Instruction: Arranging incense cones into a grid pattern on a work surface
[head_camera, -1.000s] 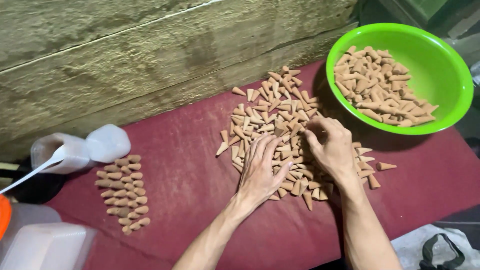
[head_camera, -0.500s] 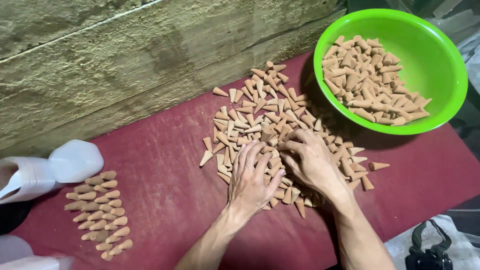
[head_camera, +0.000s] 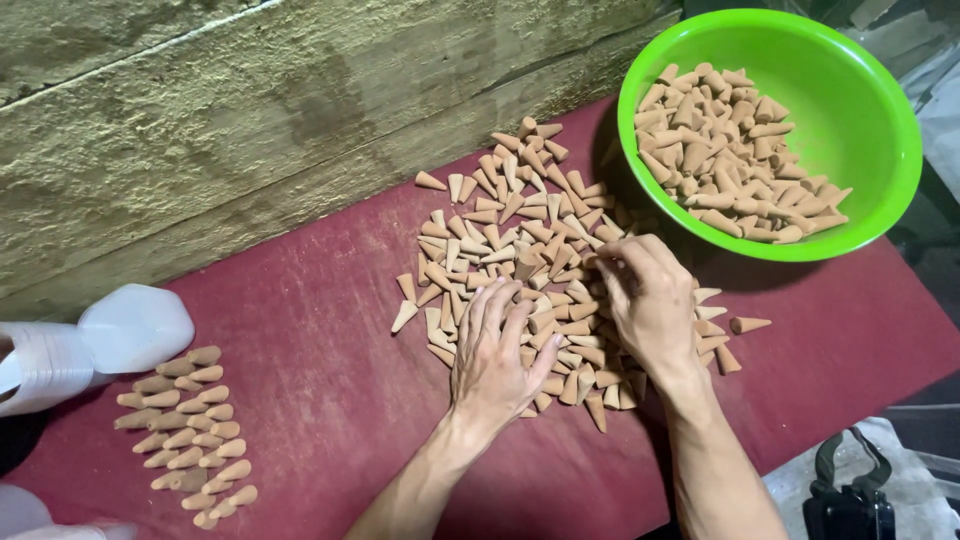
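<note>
my left hand (head_camera: 495, 355) lies open and flat on the cones (head_camera: 510, 215), small tan pointed pieces scattered loose; my right hand (head_camera: 650, 300) pinches one cone.

Dark red cloth-covered counter (head_camera: 300, 340) set against a rough, weathered wooden wall (head_camera: 250, 120). Bright green round plastic bowl (head_camera: 880, 160) at the far right corner, partly filled with tan cones. At the left edge, white plastic containers (head_camera: 90, 345) lying on their sides. Just beside them, a neat small batch of tan cones (head_camera: 190, 430) laid in rows. Black object (head_camera: 850, 490) below the counter, lower right.
</note>
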